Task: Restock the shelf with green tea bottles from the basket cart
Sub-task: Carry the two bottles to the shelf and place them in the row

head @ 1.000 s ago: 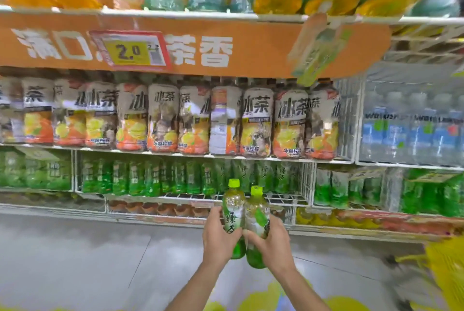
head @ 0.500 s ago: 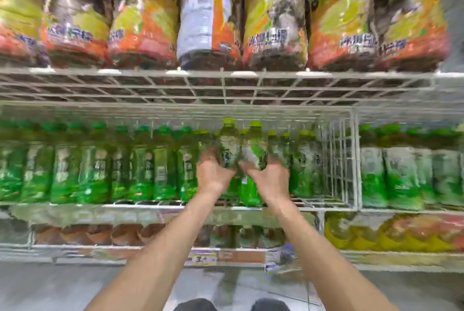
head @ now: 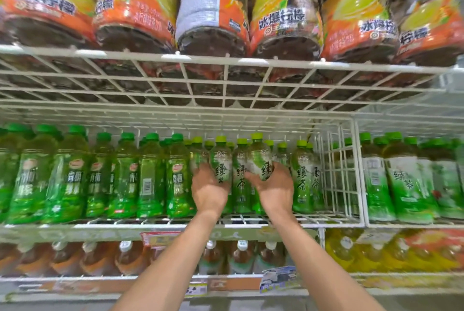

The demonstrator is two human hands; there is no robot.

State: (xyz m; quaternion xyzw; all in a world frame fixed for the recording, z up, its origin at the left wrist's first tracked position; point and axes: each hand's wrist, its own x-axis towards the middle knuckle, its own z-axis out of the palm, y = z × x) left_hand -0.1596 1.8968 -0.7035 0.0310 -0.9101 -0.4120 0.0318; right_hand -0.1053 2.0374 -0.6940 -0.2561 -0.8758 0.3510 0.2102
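My left hand (head: 209, 191) grips one green tea bottle (head: 221, 160) with a lime cap, held upright inside the white wire shelf (head: 251, 225). My right hand (head: 275, 188) grips a second green tea bottle (head: 259, 157), also upright, just to the right of the first. Both bottles are raised among the same kind of bottles standing on the shelf, such as the one between my hands (head: 240, 180) and the one to the right (head: 302, 177). The basket cart is out of view.
Darker green bottles (head: 125, 177) fill the shelf's left part. A wire divider (head: 351, 172) closes the section on the right, with more green bottles (head: 404, 182) beyond. Big orange-labelled bottles (head: 283, 9) sit on the wire rack above. Brown and yellow drinks stand below.
Both hands rose from near floor level to the green tea shelf and pushed the two bottles in among the standing ones. The view came much closer to the shelf.
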